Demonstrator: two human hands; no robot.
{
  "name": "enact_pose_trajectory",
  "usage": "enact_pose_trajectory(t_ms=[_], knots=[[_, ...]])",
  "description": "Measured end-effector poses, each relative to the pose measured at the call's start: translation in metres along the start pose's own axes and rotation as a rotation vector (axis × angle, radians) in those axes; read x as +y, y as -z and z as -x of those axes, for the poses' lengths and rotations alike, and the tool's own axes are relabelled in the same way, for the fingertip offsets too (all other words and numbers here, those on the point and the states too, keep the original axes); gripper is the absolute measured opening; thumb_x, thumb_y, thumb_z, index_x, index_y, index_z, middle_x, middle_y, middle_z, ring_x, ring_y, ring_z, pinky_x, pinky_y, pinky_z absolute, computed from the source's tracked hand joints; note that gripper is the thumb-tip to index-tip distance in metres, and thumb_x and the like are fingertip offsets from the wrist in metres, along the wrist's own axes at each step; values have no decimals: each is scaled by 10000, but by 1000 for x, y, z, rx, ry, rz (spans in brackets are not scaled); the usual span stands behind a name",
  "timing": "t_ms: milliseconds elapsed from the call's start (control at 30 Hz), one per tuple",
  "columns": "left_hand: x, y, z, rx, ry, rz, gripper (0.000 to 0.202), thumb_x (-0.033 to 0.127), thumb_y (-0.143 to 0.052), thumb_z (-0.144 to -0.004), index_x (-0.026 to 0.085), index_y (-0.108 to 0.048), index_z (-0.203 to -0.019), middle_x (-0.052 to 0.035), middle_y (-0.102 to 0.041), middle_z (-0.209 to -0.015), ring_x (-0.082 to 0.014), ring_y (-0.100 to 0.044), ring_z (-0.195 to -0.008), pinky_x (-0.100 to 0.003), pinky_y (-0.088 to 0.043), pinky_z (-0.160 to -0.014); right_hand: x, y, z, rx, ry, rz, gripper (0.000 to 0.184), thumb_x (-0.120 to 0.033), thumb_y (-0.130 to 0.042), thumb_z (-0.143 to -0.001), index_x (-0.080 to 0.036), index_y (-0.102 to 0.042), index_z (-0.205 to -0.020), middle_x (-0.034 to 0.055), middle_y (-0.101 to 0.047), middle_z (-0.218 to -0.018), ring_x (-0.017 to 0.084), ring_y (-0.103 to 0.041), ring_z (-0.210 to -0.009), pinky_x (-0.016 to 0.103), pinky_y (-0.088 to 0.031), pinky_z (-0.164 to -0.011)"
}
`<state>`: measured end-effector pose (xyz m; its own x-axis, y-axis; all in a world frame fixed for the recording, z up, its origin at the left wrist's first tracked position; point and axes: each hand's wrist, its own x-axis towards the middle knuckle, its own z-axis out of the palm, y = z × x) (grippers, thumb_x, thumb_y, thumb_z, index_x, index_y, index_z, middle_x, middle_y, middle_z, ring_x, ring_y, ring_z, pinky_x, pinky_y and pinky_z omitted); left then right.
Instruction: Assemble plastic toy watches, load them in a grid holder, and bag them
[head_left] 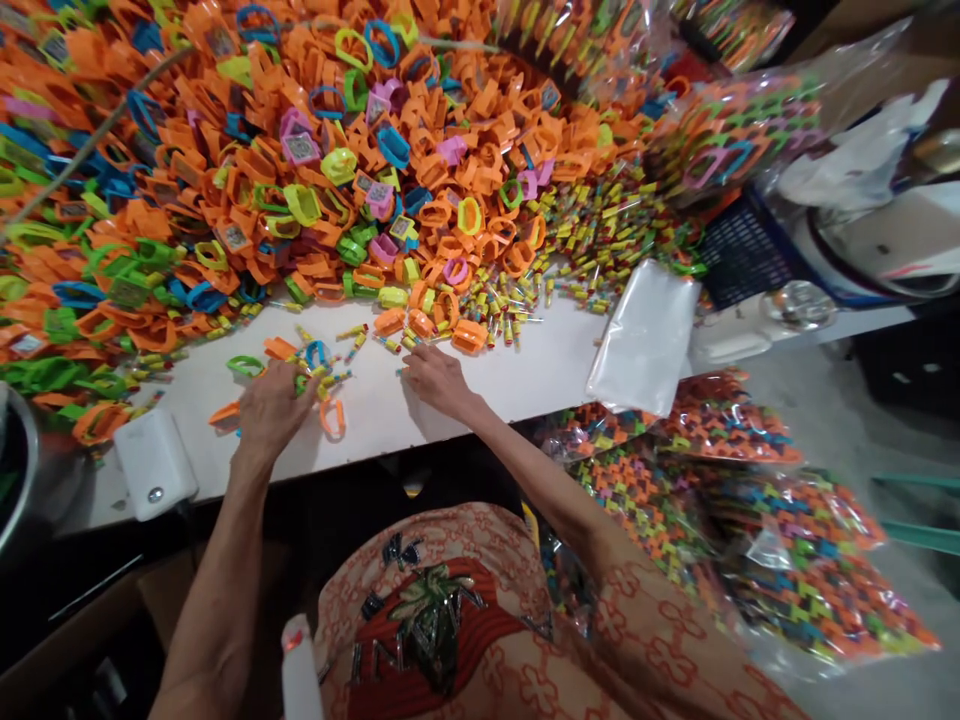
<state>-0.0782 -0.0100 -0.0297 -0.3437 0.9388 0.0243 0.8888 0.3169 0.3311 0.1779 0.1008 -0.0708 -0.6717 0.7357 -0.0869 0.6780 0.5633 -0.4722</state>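
My left hand (274,405) rests on the white tabletop with its fingers curled down over a small cluster of plastic toy watches and yellow tubes; what lies under the fingers is hidden. Around it are a blue toy watch (316,354), a green one (245,366) and an orange one (332,418). My right hand (439,380) is closed, fingertips down on the table beside short yellow tubes (388,343); whatever it grips is too small to make out. Just beyond it sit orange toy watches (469,337).
A large heap of mostly orange toy watches (300,220) covers the back, with a pile of yellow tubes (607,225) at its right. Clear plastic bags (645,335) lie on the right, a white power bank (155,462) on the left. Filled bags (817,600) lie below, right.
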Motion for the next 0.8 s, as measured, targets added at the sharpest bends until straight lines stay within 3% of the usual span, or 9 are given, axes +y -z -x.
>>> enact_pose_trajectory(t_ms=[100, 200, 333, 433, 500, 600, 700, 800], knots=[[7, -10, -25, 152, 19, -180, 391, 444, -635, -856, 162, -691, -1121, -220, -637, -1287, -421, -581, -1195, -538, -418, -1008, -6, -1, -6, -86, 24, 197, 358, -66, -412, -998, -141, -744, -1110, 178, -669, -1364, 284, -595, -1229, 367, -528, -911], [44, -37, -59, 147, -105, -139, 442, 402, -603, -914, 168, -647, -1286, -213, -590, -1434, -411, -527, -1311, -543, -381, -1066, -8, -2, -9, -84, 28, 250, 378, -84, -388, -1015, -132, -741, -1141, 183, -667, -1368, 279, -599, -1213, 361, -533, -902], [100, -76, -100, -45, -221, -122, 302, 331, -582, -950, 152, -686, -1169, -208, -664, -1308, -382, -566, -1256, -503, -391, -1031, -2, -1, -6, -36, -7, 245, 366, -106, -404, -1016, -124, -738, -1162, 188, -704, -1275, 278, -615, -1193, 351, -533, -888], [117, -87, -112, -37, -219, -57, 169, 317, -611, -939, 169, -690, -960, -187, -694, -1170, -359, -593, -1183, -471, -406, -995, 12, 1, 0, 24, -65, 160, 313, -109, -455, -988, -133, -744, -1107, 195, -719, -1224, 281, -654, -1116, 366, -533, -874], [114, -86, -109, 32, -224, 44, 153, 321, -651, -917, 186, -642, -847, -161, -690, -1108, -326, -604, -1128, -434, -422, -967, 25, 3, 3, 103, -114, -2, 215, -155, -525, -965, -156, -735, -1008, 165, -740, -1135, 259, -678, -1009, 362, -533, -853], [101, -76, -91, 78, -233, 257, 232, 344, -713, -871, 207, -556, -768, -95, -664, -1000, -247, -607, -974, -352, -447, -869, 40, 8, 4, 247, -178, -455, 94, -262, -642, -879, -179, -659, -838, 66, -718, -872, 192, -655, -791, 322, -532, -751], [93, -68, -60, 20, -205, 431, 254, 362, -752, -819, 215, -548, -781, -21, -623, -874, -187, -567, -815, -306, -439, -783, 39, 15, 0, 318, -215, -968, 190, -304, -701, -744, -188, -632, -878, -38, -613, -688, 130, -578, -599, 266, -494, -591], [94, -62, -28, -80, -150, 539, 251, 393, -747, -804, 220, -567, -827, 16, -609, -808, -172, -551, -772, -290, -432, -754, 23, 22, -2, 291, -201, -1274, 291, -307, -707, -674, -185, -650, -931, -75, -588, -610, 111, -568, -525, 243, -484, -530]])
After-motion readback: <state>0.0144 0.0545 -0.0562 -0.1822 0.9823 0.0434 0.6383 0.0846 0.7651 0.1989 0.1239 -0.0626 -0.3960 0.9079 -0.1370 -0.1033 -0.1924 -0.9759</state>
